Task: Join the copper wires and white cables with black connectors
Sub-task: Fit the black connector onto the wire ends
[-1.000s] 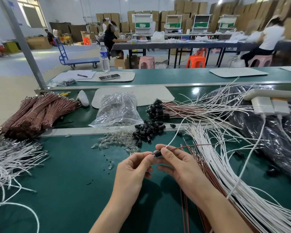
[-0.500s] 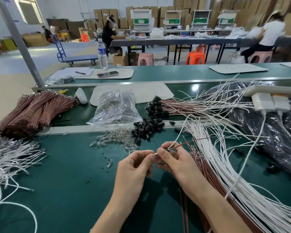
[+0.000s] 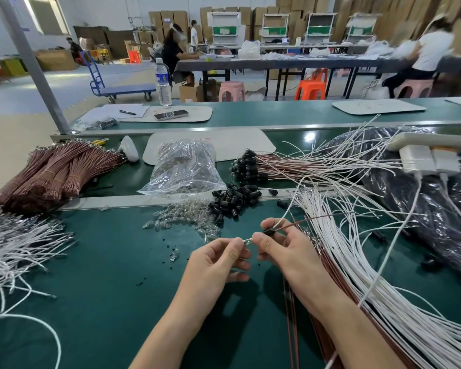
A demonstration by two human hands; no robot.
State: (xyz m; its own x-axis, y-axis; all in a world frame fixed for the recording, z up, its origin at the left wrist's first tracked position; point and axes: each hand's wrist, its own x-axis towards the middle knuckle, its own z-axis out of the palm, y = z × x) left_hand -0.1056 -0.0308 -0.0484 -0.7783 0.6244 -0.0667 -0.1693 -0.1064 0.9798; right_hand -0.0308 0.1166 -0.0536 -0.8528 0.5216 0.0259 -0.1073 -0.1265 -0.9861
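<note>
The grip of the right hand (image 3: pixel 288 249) is closed: thumb and forefinger pinch a black connector (image 3: pixel 268 231) just above the bench (image 3: pixel 91 288). Out of the connector's far end run one white cable (image 3: pixel 285 213) and one copper wire (image 3: pixel 314 218), both trailing up and to the right, away from the person. The connector's long axis therefore lies roughly left to right, slightly raised at the wire end, with its free mouth turned toward the left hand (image 3: pixel 218 262). That hand's grip is closed too, pinching a small clear piece (image 3: pixel 245 240), apparently a glass bulb, though it is too small to tell for certain. The piece lies in line with the connector, in the narrow gap between the two sets of fingertips; whether it has entered the mouth cannot be told. The coming move appears to turn on keeping both parts on this one axis while the hands press together. The left hand is nearer the clear piece, the right nearer the wires. Beyond the hands lie loose black connectors (image 3: pixel 234 199) and a heap of clear bulbs (image 3: pixel 181 217); a fan of white cables (image 3: pixel 357 262) spreads to the right.
</note>
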